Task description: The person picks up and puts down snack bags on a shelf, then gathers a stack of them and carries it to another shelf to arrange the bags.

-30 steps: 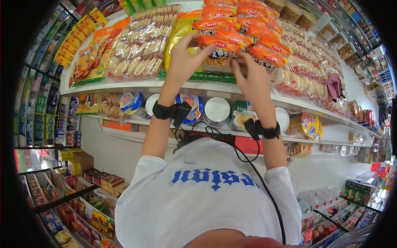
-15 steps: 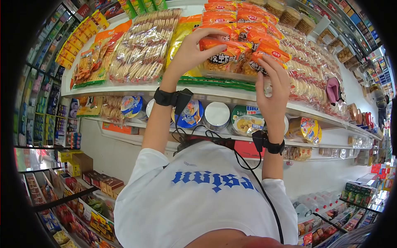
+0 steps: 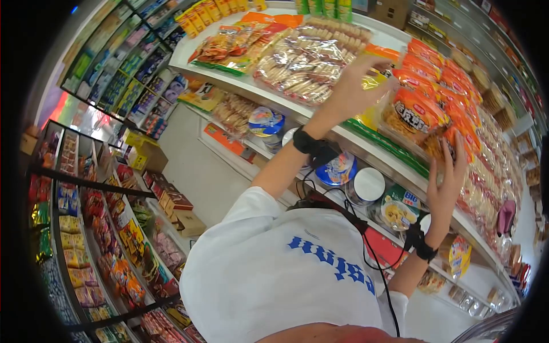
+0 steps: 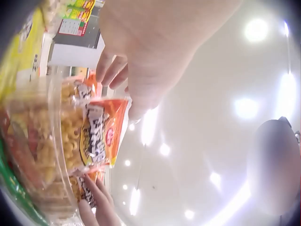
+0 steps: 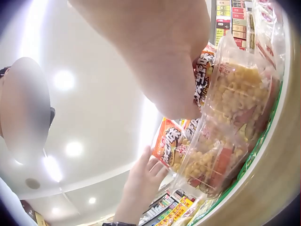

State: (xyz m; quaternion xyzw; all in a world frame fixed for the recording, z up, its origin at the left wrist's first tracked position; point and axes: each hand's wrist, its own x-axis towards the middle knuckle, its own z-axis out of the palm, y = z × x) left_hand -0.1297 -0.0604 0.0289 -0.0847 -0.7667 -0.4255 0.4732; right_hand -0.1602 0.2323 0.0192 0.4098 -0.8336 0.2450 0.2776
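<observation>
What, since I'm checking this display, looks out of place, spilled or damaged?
The pink item on the right, by the bagged crackers near the shelf front, looks odd: it resembles no packaged snack around it, though I cannot tell what it is. The orange snack packs show no obvious spill or damage.

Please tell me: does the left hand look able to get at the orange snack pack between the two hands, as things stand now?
Probably yes: the left hand is close beside the orange snack pack, with nothing visible between them, and the right hand leaves the pack's front uncovered.
</observation>
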